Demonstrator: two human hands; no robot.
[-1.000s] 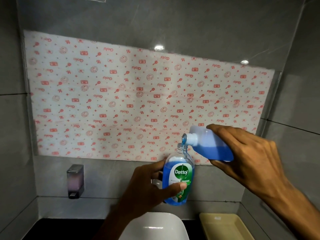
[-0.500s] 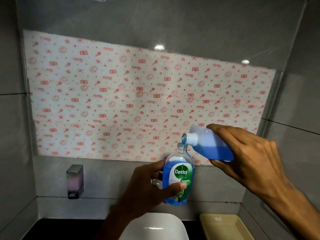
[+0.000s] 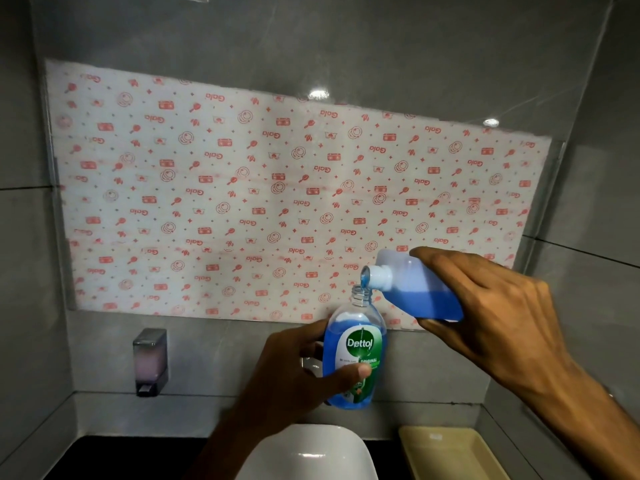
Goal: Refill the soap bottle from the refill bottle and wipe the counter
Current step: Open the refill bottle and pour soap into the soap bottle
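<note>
Head view — left hand [image 3: 294, 372] grips upright soap bottle [image 3: 355, 351], right hand [image 3: 491, 313] tips refill bottle [image 3: 415, 292] into it.

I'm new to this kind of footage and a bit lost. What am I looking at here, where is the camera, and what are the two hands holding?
No machine here: a person's two bare hands, filmed by a camera on their head looking forward and down. The left hand grips an upright clear Dettol soap bottle of blue liquid. The right hand tilts a translucent refill bottle, and a thin blue stream runs into the soap bottle's open neck. Below are a white basin, a beige tray and a dark counter. Patterned paper covers the wall; a small dispenser hangs at the left.
</note>
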